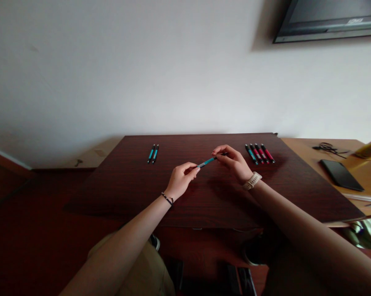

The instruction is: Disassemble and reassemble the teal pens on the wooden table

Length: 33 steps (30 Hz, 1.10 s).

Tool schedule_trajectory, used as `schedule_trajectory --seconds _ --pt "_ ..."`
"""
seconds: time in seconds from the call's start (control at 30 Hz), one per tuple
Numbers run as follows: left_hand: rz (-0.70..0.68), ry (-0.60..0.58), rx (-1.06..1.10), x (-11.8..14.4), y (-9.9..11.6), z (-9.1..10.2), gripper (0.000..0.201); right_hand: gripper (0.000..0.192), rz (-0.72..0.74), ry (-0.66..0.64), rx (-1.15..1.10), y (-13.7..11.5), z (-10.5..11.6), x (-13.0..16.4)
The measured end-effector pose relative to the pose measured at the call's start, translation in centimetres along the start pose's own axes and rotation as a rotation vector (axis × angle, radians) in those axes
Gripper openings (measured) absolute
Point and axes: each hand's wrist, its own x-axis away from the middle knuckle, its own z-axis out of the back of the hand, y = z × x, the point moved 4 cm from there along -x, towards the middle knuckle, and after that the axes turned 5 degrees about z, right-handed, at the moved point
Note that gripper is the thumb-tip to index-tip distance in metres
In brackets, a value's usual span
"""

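A teal pen (207, 161) hangs over the middle of the dark wooden table (126, 193), held at both ends. My left hand (182, 179) pinches its near, silver-tipped end. My right hand (233, 161), with a pale watch on the wrist, grips its far, black end. Two teal pens (153, 153) lie side by side at the back left of the table. At the back right lies a row of several pens (259, 153), one teal and the others red.
A lighter wooden desk (302, 150) adjoins on the right, with a black phone (341, 174), a coiled black cable (327, 148) and a yellow object (370, 149). A wall-mounted screen (330, 20) hangs upper right. My knees and a shoe show below the table's front edge.
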Motion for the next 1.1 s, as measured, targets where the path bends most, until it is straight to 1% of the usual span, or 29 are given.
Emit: schedule_trajectory --seconds 0.17,0.33,0.47,0.6,0.83,1.1 --pt "0.002 -0.001 0.013 -0.1 0.0 -0.1 0.028 0.017 0.014 -0.056 0.017 0.2 -0.8 0.1" --pt "0.003 -0.002 0.006 0.0 0.0 -0.1 0.029 0.019 0.001 -0.053 0.002 0.6 -1.2 0.2" --pt "0.009 0.000 -0.007 0.0 -0.3 -0.1 0.029 0.022 -0.036 -0.057 -0.025 1.5 -1.3 0.3" --pt "0.019 -0.010 -0.011 -0.2 -0.8 -0.1 0.027 0.019 -0.030 -0.055 -0.015 2.2 -1.4 0.4" --pt "0.021 -0.013 -0.031 -0.2 -1.0 -0.1 0.028 0.018 -0.040 -0.056 -0.008 2.4 -1.7 0.6" --pt "0.021 -0.010 -0.036 -0.2 -1.0 -0.2 0.027 0.023 -0.047 -0.063 -0.039 3.0 -1.8 0.8"
